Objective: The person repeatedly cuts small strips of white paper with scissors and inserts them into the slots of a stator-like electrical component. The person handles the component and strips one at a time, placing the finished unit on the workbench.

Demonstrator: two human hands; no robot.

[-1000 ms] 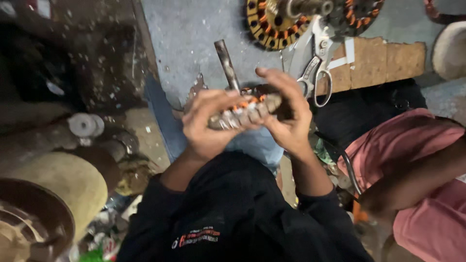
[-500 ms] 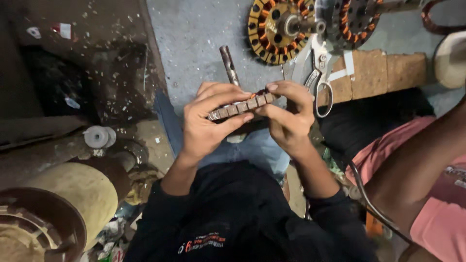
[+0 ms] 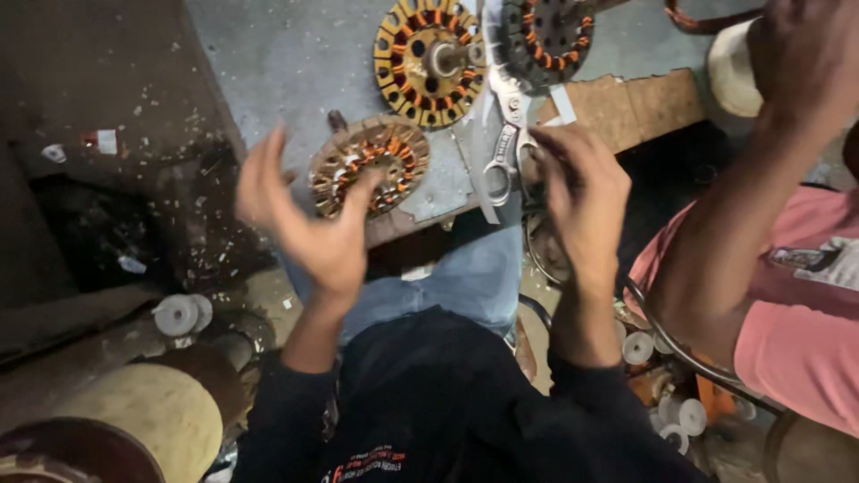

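Hands first: the left hand (image 3: 309,219) is raised with palm up and fingers spread, holding nothing, its fingertips just beside a round wound motor core (image 3: 369,165) with copper coils. That core lies on a grey metal plate (image 3: 438,183) over the person's knee. The right hand (image 3: 582,192) hangs open too, fingers loosely curled downward and empty, though blur makes the fingertips hard to read. Just left of it lie scissors (image 3: 503,148) with pale handles, blades pointing away from the person, resting on the same plate.

Farther out on the grey floor (image 3: 277,54) sit two more wound cores: a yellow and orange one (image 3: 428,58) with a metal shaft at its middle, and a darker one (image 3: 546,36) touching its right side. A flat piece of cardboard (image 3: 640,103) lies to the right of the scissors. The person wears blue jeans (image 3: 456,282) and a black top (image 3: 447,402).

On the right, another person in a pink shirt (image 3: 796,304) reaches an arm (image 3: 743,215) upward across the view. Small white spools (image 3: 179,313) lie at the lower left beside a large tan roll (image 3: 152,416), and more white spools (image 3: 667,411) lie at the lower right.
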